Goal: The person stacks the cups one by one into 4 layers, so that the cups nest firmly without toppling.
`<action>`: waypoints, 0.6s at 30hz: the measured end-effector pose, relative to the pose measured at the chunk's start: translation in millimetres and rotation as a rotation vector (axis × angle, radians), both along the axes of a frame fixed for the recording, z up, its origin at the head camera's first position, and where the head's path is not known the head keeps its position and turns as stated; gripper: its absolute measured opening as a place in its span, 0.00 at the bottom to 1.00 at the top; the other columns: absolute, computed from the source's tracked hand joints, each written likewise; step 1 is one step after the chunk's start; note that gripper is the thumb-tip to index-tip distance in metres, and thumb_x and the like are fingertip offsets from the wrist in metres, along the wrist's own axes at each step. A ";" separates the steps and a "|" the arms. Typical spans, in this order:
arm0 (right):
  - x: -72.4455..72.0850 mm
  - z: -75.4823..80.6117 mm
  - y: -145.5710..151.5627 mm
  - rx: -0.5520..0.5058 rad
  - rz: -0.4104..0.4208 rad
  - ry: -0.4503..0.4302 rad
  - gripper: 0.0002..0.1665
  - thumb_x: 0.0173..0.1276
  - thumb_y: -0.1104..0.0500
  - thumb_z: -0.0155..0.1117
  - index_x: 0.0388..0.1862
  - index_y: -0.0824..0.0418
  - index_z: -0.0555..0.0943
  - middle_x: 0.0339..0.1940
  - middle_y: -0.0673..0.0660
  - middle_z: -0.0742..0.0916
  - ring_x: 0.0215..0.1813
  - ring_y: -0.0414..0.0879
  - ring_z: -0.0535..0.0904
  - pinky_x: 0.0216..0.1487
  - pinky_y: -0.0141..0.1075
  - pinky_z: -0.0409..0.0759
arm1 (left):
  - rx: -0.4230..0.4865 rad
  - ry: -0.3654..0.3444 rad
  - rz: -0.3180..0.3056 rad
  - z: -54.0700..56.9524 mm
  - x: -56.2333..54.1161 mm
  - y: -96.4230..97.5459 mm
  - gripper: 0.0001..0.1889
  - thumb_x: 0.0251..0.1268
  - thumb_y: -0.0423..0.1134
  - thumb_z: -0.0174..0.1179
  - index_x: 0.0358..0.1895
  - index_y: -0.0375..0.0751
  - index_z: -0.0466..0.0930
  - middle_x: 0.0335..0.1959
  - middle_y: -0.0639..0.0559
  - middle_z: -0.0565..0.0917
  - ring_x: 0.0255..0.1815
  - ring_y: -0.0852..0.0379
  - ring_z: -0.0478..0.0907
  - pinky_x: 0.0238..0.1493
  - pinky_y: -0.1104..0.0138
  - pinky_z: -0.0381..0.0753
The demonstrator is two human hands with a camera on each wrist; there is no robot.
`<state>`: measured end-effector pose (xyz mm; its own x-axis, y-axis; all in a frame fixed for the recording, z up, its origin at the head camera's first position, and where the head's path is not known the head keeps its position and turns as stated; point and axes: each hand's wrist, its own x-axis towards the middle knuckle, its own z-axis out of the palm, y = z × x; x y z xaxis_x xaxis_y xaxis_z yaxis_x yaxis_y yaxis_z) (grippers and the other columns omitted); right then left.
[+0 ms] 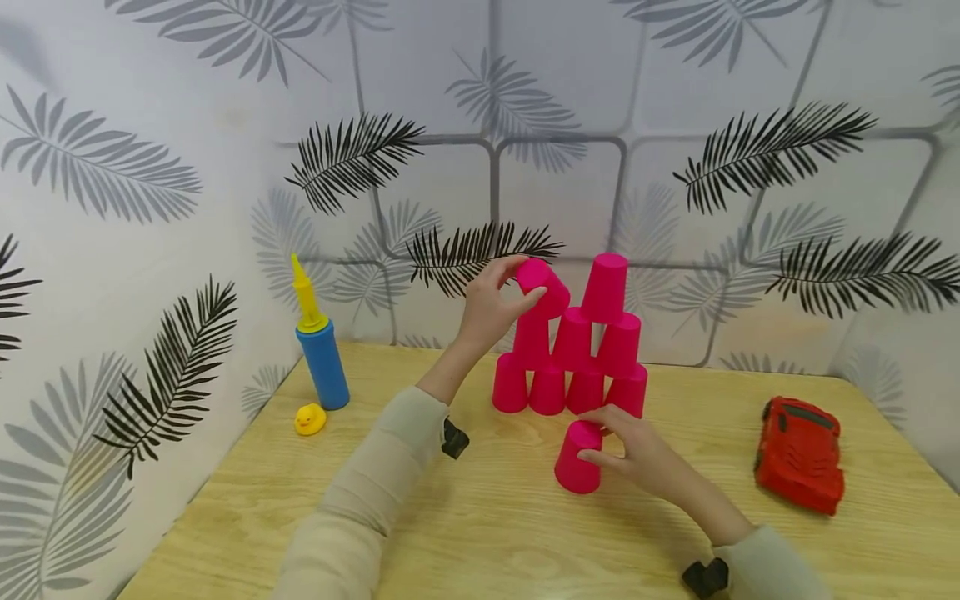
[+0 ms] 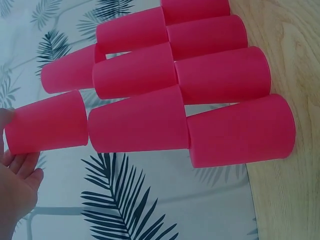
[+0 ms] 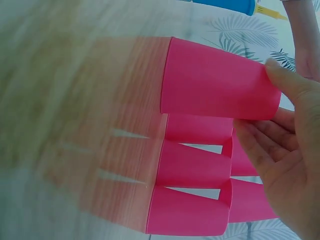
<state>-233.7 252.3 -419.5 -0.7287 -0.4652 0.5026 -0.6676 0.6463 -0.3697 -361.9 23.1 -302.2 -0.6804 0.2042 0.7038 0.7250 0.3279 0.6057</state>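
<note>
Upside-down pink cups form a stack: several in the bottom row (image 1: 547,392), a second row (image 1: 573,340) above, and one upper cup (image 1: 606,289) at the right. My left hand (image 1: 489,304) pinches a pink cup (image 2: 47,122) by its base end. That cup leans at the stack's upper left, its rim against or very near the second-row cup (image 2: 137,122) below. In front of the stack, my right hand (image 1: 637,450) grips another upside-down pink cup (image 3: 220,80) near its base, thumb on one side, fingers opposite. Its rim is at the tabletop; whether it touches is unclear.
A red toy car (image 1: 801,454) lies at the right of the wooden table (image 1: 480,533). At the left stand a blue-and-yellow hand pump (image 1: 324,367) and a small yellow duck (image 1: 310,419). Leaf-patterned wall covering (image 1: 555,200) rises close behind the stack.
</note>
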 end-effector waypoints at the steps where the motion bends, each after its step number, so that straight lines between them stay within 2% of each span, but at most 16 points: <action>1: 0.1 -0.6 -0.8 -0.002 0.001 -0.006 0.29 0.53 0.59 0.78 0.53 0.62 0.78 0.44 0.50 0.84 0.42 0.40 0.83 0.44 0.40 0.87 | -0.012 -0.002 0.002 -0.6 -1.6 1.1 0.26 0.60 0.41 0.68 0.61 0.38 0.76 0.57 0.43 0.80 0.57 0.49 0.79 0.58 0.57 0.81; 6: -0.6 -3.8 -3.1 -0.012 0.024 0.018 0.29 0.51 0.59 0.79 0.51 0.62 0.79 0.42 0.50 0.85 0.41 0.39 0.82 0.43 0.40 0.88 | -0.064 -0.004 0.011 0.5 -7.6 5.9 0.26 0.61 0.41 0.68 0.62 0.37 0.75 0.57 0.42 0.81 0.56 0.49 0.79 0.57 0.57 0.81; 11: -2.5 -5.4 -2.1 -0.029 0.048 0.043 0.28 0.51 0.62 0.78 0.51 0.63 0.78 0.42 0.51 0.85 0.40 0.40 0.82 0.42 0.39 0.87 | -0.148 -0.007 -0.003 10.1 -13.6 11.5 0.27 0.62 0.41 0.67 0.63 0.36 0.74 0.56 0.42 0.81 0.55 0.49 0.80 0.56 0.58 0.82; 18: -1.1 -5.4 -0.3 -0.027 0.035 0.023 0.28 0.51 0.62 0.78 0.51 0.63 0.78 0.43 0.51 0.85 0.41 0.42 0.82 0.43 0.40 0.88 | -0.267 -0.010 -0.014 20.7 -23.4 20.7 0.26 0.64 0.43 0.66 0.63 0.36 0.74 0.57 0.43 0.82 0.55 0.49 0.81 0.56 0.62 0.83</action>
